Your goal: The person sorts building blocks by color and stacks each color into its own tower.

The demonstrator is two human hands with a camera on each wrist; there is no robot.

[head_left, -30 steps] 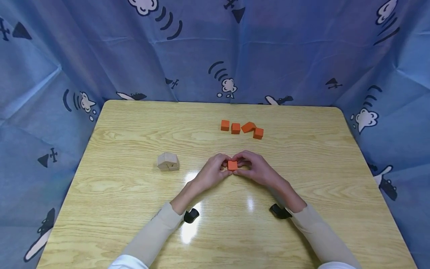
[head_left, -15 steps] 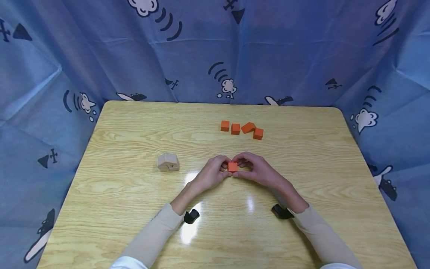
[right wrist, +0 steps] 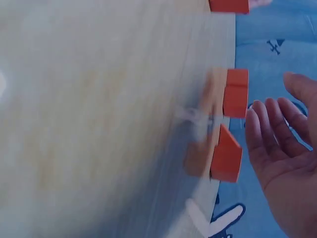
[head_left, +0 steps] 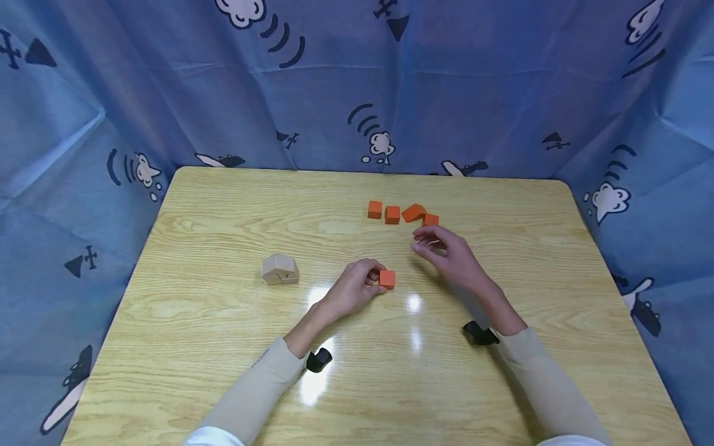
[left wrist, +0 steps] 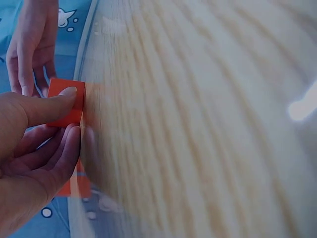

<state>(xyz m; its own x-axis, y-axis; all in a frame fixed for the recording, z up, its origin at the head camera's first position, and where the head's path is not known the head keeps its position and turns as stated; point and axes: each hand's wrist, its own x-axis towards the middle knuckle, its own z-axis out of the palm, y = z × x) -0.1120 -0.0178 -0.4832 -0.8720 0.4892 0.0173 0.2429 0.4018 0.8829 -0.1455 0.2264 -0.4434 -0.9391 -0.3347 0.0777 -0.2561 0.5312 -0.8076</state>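
Observation:
In the head view my left hand (head_left: pixel 354 286) pinches a small orange block (head_left: pixel 387 279) from its left side, near the middle of the table. The left wrist view shows the thumb lying across this orange block (left wrist: pixel 73 119), which sits low at the wood surface, with fingers behind it. My right hand (head_left: pixel 450 255) is away from that block, fingers loosely bent and holding nothing. It hovers just in front of the rightmost back orange block (head_left: pixel 431 219) and partly covers it. In the right wrist view, an upright orange block (right wrist: pixel 236 94) and a slant-topped orange block (right wrist: pixel 227 158) stand beside the fingers.
Along the back lie more orange blocks: a left one (head_left: pixel 375 209), one beside it (head_left: pixel 392 215) and a tilted one (head_left: pixel 414 213). A pale wooden block shape (head_left: pixel 280 269) with peaked ends stands left of my left hand. Blue patterned cloth (head_left: pixel 334 80) hangs behind the table (head_left: pixel 223 210).
My right hand has let go of the central orange block and moved back and right toward the rear blocks. My left hand stays on the central block.

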